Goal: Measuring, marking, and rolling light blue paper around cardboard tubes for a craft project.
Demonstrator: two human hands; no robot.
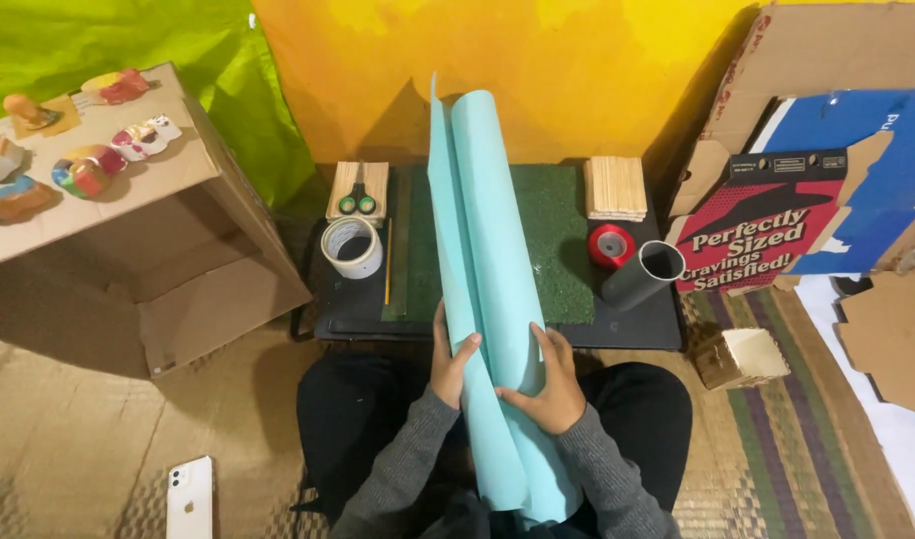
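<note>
The paper roll (492, 269) in my left hand (450, 361) and right hand (549, 384) is plain pale turquoise, set against my grey sleeves (597, 479) and black trousers (363, 409). Beneath it lie a dark green turf mat (557, 230) on a black tray (637, 324), with a red tape roll (611, 246), a white tape roll (353, 247), a grey tube (642, 274) and green-handled scissors (358, 200). The backdrop is yellow-orange (577, 70) and lime green (108, 35), and the rug (777, 449) is striped purple, green and tan.

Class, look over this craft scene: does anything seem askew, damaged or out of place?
The grey tube lies tipped over at the low table's right edge, its open end up. The cardboard box on the left lies on its side with flaps splayed. A white phone lies on the mat.
</note>
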